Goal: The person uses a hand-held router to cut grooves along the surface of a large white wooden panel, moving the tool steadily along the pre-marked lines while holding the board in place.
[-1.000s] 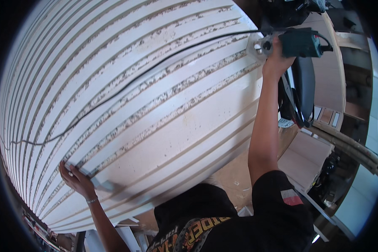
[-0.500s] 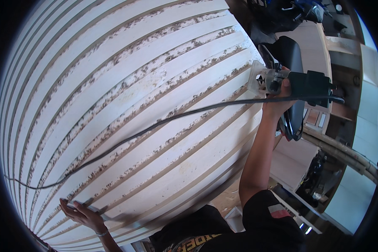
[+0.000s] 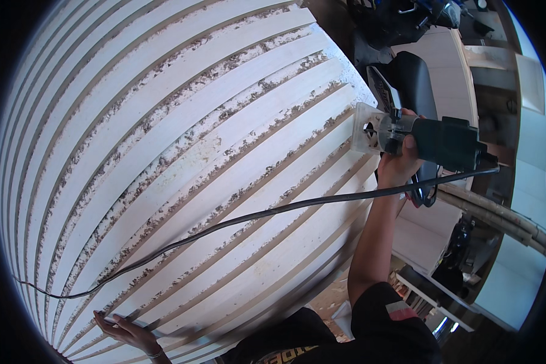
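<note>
A dark green trim router [image 3: 446,142] with a clear plastic base sits in my right hand [image 3: 401,159], its fingers wrapped round the body. The clear base [image 3: 367,128] is at the right edge of a large white grooved panel [image 3: 267,242]; whether it touches the panel I cannot tell. From the router's rear a black cord [image 3: 273,210] runs left across the panel. My left hand [image 3: 127,333] is over the panel's lower left, fingers stretched out and holding nothing. Brown shavings [image 3: 224,104] lie along many of the grooves.
Beyond the panel's right edge stands a motorbike with a black seat [image 3: 414,82]. A blue-and-black motorbike [image 3: 406,18] is at the top. Pale boards [image 3: 421,236] and a long pole [image 3: 491,215] are at the right.
In the picture, the router and my right hand are slightly lower. The cord's middle has shifted down across the panel. My left hand appears lower and slightly further right.
</note>
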{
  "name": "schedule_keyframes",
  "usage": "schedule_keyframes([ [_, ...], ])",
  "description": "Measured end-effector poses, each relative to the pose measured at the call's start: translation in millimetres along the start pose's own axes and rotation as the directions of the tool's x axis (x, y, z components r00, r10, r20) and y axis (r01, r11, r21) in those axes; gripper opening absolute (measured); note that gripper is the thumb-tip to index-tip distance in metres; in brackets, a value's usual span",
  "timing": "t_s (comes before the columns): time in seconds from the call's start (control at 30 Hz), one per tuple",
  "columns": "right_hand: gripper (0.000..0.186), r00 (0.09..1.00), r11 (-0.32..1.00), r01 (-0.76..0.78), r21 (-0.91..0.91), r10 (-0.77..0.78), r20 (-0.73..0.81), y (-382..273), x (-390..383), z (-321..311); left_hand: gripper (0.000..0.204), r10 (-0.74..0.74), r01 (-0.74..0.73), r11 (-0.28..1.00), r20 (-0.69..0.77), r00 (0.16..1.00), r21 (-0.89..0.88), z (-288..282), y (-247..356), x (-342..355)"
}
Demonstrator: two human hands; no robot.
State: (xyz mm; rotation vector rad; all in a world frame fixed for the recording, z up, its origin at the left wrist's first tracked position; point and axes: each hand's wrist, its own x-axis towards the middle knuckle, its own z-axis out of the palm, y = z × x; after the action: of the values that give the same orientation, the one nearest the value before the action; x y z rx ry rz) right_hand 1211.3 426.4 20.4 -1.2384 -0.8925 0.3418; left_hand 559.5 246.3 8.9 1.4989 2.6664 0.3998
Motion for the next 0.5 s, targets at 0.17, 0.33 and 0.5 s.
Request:
schedule_keyframes([
  [0.17, 0.075, 1.0, 0.999, -0.005, -0.045, 0.006, 0.014, -2, -2, 1, 0.062, 0.0, 0.0, 1.0, 0.018, 1.0, 0.027, -3, 3, -1],
  [0.33, 0.073, 0.998, 0.999, -0.039, -0.021, 0.04, 0.051, -11, -13, 11, 0.059, -0.01, 0.011, 0.999, 0.012, 1.0, -0.033, -1, 8, 0],
  [0.5, 0.071, 0.988, 0.998, 0.028, -0.059, -0.019, 0.153, -24, -36, 26, 0.058, 0.112, -0.108, 0.989, -0.029, 0.993, 0.1, -3, 3, 2],
])
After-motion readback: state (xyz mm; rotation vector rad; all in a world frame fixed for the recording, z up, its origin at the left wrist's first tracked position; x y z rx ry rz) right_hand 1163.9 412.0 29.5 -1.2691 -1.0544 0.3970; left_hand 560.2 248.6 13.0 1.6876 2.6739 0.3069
